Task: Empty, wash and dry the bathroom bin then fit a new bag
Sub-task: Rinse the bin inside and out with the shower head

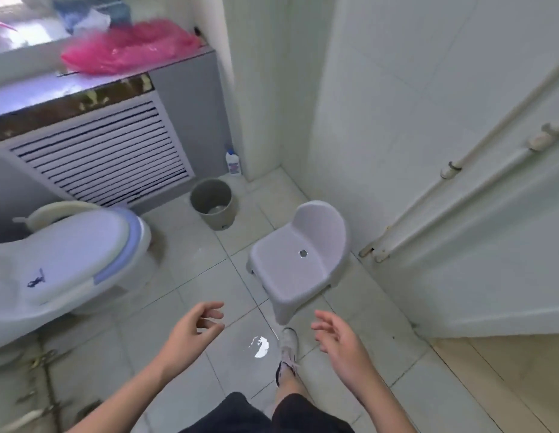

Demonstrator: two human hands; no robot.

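The bathroom bin point(213, 204) is a round grey-beige bucket standing upright on the floor tiles by the radiator cover, with no bag in it and something pale at its bottom. A pink plastic bag point(128, 46) lies crumpled on the ledge above the radiator cover. My left hand point(195, 329) and my right hand point(337, 339) hover low in front of me, well short of the bin. Both hold nothing, their fingers loosely curled.
A toilet point(69, 254) with its lid down fills the left. A small lavender stool point(298, 257) stands right of the bin. A white cleaner bottle point(233, 162) sits in the corner behind the bin. Pipes point(443, 189) run along the right wall. My shoe point(287, 345) is on the tiles.
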